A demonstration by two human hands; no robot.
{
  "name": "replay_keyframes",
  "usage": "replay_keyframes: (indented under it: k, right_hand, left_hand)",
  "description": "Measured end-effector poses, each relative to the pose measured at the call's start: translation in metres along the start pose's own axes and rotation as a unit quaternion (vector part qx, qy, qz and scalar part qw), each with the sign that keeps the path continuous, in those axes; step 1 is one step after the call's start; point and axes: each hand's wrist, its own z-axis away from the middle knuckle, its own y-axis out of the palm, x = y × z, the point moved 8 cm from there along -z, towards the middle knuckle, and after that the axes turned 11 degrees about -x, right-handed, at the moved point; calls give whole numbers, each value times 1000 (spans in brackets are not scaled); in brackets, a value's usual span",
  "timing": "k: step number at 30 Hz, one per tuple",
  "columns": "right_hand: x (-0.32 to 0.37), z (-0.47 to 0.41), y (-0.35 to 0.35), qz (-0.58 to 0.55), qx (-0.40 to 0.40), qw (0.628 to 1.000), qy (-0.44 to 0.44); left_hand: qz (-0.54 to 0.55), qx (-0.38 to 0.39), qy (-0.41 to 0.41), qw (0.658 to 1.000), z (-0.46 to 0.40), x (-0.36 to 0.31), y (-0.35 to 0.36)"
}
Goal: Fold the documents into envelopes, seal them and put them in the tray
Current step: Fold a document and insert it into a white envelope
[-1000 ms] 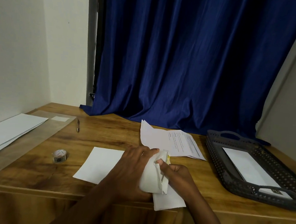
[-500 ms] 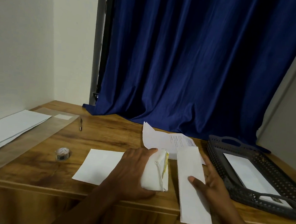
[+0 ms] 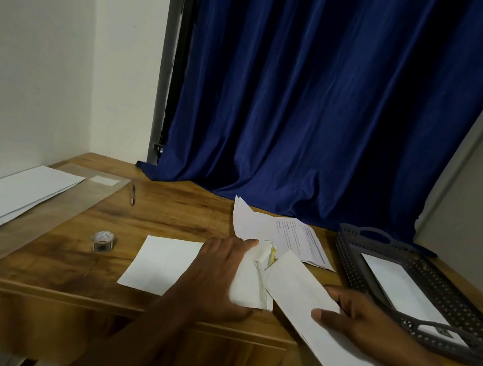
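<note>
Step in hand looks like stuffing: left hand (image 3: 222, 273) is pressing flat, fingers straight, on the folded document (image 3: 248, 286); right hand (image 3: 367, 323) is pinching an envelope (image 3: 309, 302), thumb on top, angled toward it. Next: open the envelope mouth, slide the fold in. Tray (image 3: 454, 309) is already holding 1 envelope. Print on the sheets (image 3: 296, 238) is unreadable.
</note>
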Motion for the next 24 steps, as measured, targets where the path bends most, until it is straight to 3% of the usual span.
replay_keyframes:
  k: [9,16,20,24]
  right_hand:
    - [16,-3,9,98,92,991,7]
    - [54,-31,11,230,96,968,-32]
    - [67,-50,11,229,24,973,-30]
    - [84,-59,14,314,-80,943,-77]
  left_hand:
    - [-33,-8,24,999,-1,-4,-1]
    - [-50,-20,34,998,0,-7,-4]
    - [-67,-8,35,997,0,-7,-4]
    - [-71,7,31,997,-1,-7,-2]
